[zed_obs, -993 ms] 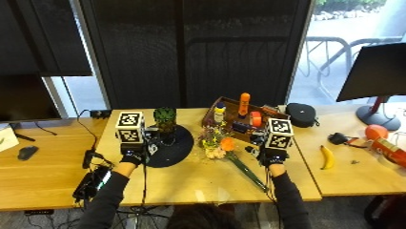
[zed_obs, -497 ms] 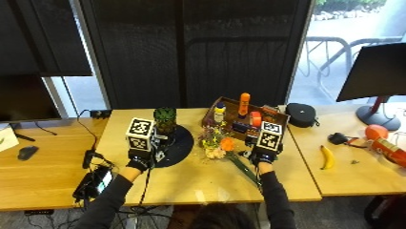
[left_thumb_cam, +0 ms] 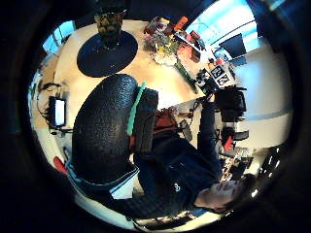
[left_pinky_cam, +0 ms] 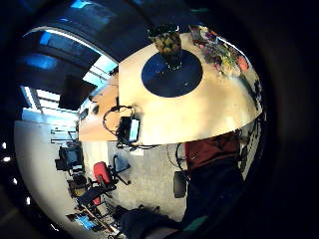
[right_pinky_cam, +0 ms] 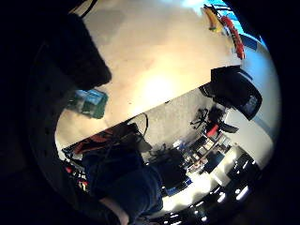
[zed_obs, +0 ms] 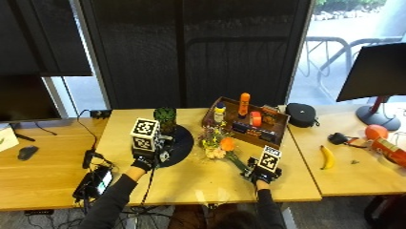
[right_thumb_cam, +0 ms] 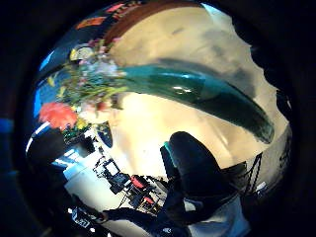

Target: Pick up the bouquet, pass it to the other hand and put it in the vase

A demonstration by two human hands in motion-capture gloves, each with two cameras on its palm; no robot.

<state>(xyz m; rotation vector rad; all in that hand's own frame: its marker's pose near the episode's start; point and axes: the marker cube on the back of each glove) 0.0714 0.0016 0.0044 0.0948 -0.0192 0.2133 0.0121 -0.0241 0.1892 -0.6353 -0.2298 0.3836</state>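
The right hand is seen nearest, at about 5 o'clock on the bench, lowered over the stem end of the bouquet. In the right thumb side palm view the green wrapped stems pass close across the palm with one gloved digit beside them, but whether the fingers are closed round the stems cannot be told. The bouquet is laid flat on the bench, its stems pointing toward 5 o'clock and its yellow, pink and orange blooms toward 11 o'clock, close to the front edge of a brown wooden tray.

The left hand is held at about 8 o'clock, above the near rim of a round black mat. Nothing is held by it; a gloved digit fills its thumb side palm view with no object against it, and how far the fingers are bent cannot be judged.

Farther back, the green patterned vase is stood upright on the far part of the mat, at about 11 o'clock, well apart from the bouquet.

Bottles are held in the tray at 1 o'clock, an orange one among them. A black case is set beyond it, and a banana is laid at 3 o'clock.
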